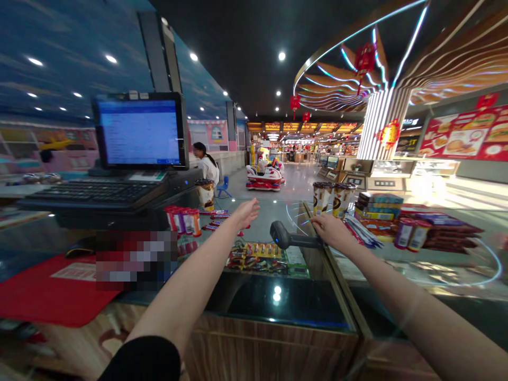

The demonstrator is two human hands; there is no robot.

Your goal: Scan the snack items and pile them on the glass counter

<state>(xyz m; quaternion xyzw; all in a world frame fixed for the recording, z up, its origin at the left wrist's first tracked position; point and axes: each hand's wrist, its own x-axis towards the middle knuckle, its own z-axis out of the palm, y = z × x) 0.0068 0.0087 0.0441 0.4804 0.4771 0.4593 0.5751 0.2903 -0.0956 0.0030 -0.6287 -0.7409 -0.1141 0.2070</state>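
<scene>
My left hand (246, 212) reaches out over the glass counter, its fingers stretched forward with nothing in them. Below it lie red candy bars (216, 221), partly hidden by my forearm. Near the right edge of the same glass top, my right hand (328, 229) has its fingers curled downward; what they hold, if anything, is hidden. A black barcode scanner (283, 236) lies on the glass between my hands, its handle end close to my right wrist. Just beyond the right hand stand two cups with brown-and-white wrapping (322, 198). Long thin packets (363, 232) lie right of that hand.
On the left are a monitor (138, 132), a keyboard (91, 191) and a red mat (43, 291). Candy tubes (182, 221) and another cup (205, 196) stand nearby. Stacked boxes (377, 214) and chocolate packs (448, 230) fill the right. Behind sits a person (208, 166).
</scene>
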